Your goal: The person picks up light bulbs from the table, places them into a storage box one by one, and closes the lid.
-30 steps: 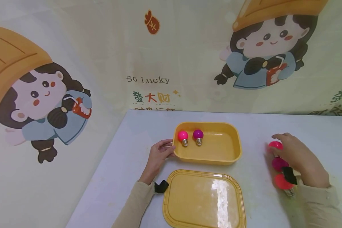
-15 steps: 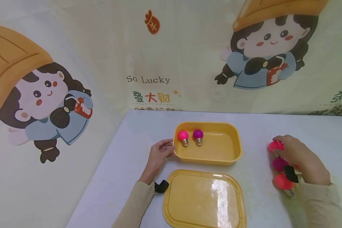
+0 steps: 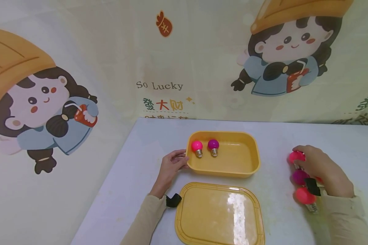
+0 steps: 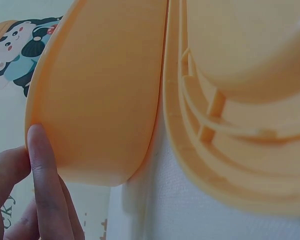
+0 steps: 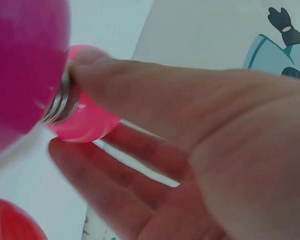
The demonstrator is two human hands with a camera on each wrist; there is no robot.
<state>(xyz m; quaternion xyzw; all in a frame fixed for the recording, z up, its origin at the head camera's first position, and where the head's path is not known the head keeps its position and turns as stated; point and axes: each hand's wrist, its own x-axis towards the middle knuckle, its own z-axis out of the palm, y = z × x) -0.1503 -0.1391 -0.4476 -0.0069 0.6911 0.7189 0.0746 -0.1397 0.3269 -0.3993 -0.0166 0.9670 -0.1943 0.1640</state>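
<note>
My left hand (image 3: 170, 169) holds the left end of a yellow plastic box (image 3: 237, 160), thumb and fingers pinching its rim. Inside it lie a pink light bulb (image 3: 197, 146) and a purple light bulb (image 3: 213, 144), both with metal screw bases. On the right of the table my right hand (image 3: 324, 168) grips another pink bulb (image 5: 92, 116) between thumb and fingers. Just nearer sits a second purple bulb (image 3: 300, 177), which hides part of that pink bulb in the right wrist view. A coral-red bulb (image 3: 304, 195) lies below it, beside the wrist.
A yellow lid (image 3: 213, 214) lies flat in front of the box, close to my left sleeve. Part of another reddish bulb (image 3: 319, 179) shows behind the right wrist's black strap. A printed cloth (image 3: 208, 68) hangs behind the white table (image 3: 159, 136).
My right hand's fingers have come down and closed around the far pink bulb. The left hand, box and lid have stayed put.
</note>
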